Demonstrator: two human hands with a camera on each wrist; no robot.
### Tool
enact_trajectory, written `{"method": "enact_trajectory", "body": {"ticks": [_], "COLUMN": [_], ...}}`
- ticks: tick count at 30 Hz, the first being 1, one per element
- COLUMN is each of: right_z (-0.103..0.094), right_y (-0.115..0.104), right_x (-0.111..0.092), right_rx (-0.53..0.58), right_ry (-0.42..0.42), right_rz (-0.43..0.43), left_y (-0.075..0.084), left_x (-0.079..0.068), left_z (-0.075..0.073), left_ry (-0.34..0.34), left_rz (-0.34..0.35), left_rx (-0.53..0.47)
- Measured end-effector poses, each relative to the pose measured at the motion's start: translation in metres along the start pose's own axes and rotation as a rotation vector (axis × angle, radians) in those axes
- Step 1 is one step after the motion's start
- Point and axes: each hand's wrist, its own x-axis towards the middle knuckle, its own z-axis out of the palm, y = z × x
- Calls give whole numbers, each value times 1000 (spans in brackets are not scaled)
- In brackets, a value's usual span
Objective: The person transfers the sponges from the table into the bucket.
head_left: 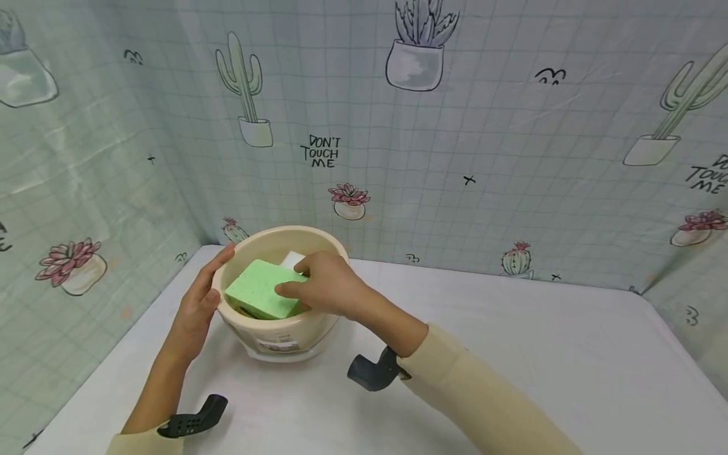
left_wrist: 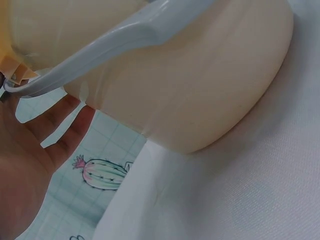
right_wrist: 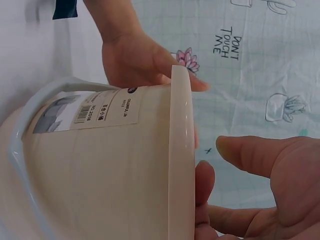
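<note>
A cream plastic bucket [head_left: 287, 325] stands on the table, with a pale handle [left_wrist: 135, 32] hanging round its side. Inside it a light green sponge [head_left: 261, 287] lies tilted near the rim, beside a white piece [head_left: 292, 260] partly covered by fingers. My left hand [head_left: 196, 309] rests against the bucket's left side, fingers fairly straight along the outside by the rim. Over the bucket's right rim reaches my right hand [head_left: 330, 284], its thumb above the sponge. In the right wrist view the thumb [right_wrist: 250, 152] stands apart from the fingers; some fingertips are hidden in the bucket.
A white cloth [head_left: 483, 354] covers the table. Behind and at the left hangs a grid-patterned curtain [head_left: 409, 158] with cactus prints, close to the bucket's far side. Dark wrist mounts [head_left: 372, 373] stick out from both sleeves.
</note>
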Motion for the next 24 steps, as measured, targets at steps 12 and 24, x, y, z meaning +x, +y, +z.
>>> {"method": "enact_trajectory", "body": {"ticks": [12,24], "right_z": [-12,-36], "right_y": [8,51], "right_x": [-13,-61], "right_rx": [137,124], "right_ry": [6,300], "right_rz": [-22,-131], "left_y": [-3,0], "left_x": [1,2], "left_z": [1,2], "left_ry": [-2,-14], "left_rz": [2,-22], "left_rx": [13,148]}}
